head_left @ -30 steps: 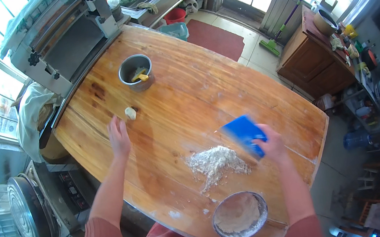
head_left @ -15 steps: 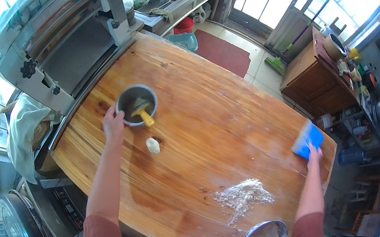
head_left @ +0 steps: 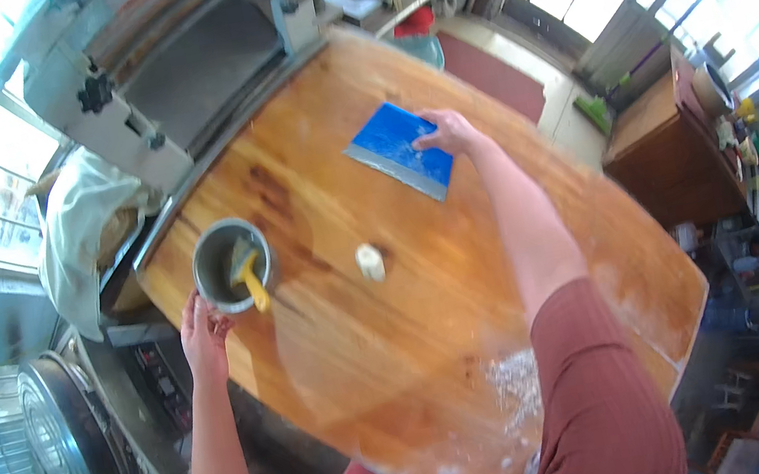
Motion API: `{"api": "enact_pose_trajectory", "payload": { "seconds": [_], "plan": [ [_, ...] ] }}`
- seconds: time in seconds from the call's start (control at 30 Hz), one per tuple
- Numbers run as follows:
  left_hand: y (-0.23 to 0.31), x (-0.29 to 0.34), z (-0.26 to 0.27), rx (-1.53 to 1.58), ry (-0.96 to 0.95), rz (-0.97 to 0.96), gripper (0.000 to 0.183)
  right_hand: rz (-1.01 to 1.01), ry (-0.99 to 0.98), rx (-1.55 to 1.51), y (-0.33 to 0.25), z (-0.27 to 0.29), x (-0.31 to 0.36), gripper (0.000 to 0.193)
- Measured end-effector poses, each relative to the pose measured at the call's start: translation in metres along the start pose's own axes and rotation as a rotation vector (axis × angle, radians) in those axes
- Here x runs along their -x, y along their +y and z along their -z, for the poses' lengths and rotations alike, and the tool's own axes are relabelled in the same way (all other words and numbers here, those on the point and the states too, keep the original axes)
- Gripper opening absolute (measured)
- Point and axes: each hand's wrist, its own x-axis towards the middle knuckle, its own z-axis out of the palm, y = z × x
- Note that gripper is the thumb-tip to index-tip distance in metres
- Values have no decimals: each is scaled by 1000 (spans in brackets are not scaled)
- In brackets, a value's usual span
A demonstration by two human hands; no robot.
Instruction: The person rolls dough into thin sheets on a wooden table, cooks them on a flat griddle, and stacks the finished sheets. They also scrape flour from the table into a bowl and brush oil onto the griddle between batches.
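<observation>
My right hand (head_left: 449,135) grips the edge of a wide blue dough scraper (head_left: 402,144) over the far middle of the wooden table (head_left: 341,366). Its pale straight blade edge faces left and toward me; I cannot tell whether it touches the wood. At the left, my left hand (head_left: 205,329) has its fingers against the near side of a grey metal pot (head_left: 201,266). A brush with a yellow handle (head_left: 255,287) leans inside the pot, its handle over the rim. A small white lump of dough (head_left: 370,262) lies between the two hands.
Scattered white flour (head_left: 515,386) lies near me, partly behind my right sleeve. A dough-rolling machine (head_left: 199,76) borders the table's far left edge. A white cloth (head_left: 91,242) hangs left of it. A wooden cabinet (head_left: 652,143) stands beyond the right edge.
My right hand has swept the scraper from the table's right corner to the far middle. The pot has shifted left and toward me with my left hand. My arm now hides the flour bowl.
</observation>
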Motion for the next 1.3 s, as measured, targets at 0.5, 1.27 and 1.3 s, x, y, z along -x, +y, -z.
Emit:
{"api": "enact_pose_trajectory", "payload": {
  "seconds": [0.5, 1.27, 1.3],
  "plan": [
    [-144, 350, -8, -482, -527, 386, 29, -3, -391, -88, 11, 15, 460, 55],
    [-180, 482, -4, -729, -757, 446, 43, -445, 759, -183, 122, -14, 666, 35],
    [-170, 482, 8, -641, -685, 438, 45, -440, 708, -247, 91, -35, 644, 41]
  ]
}}
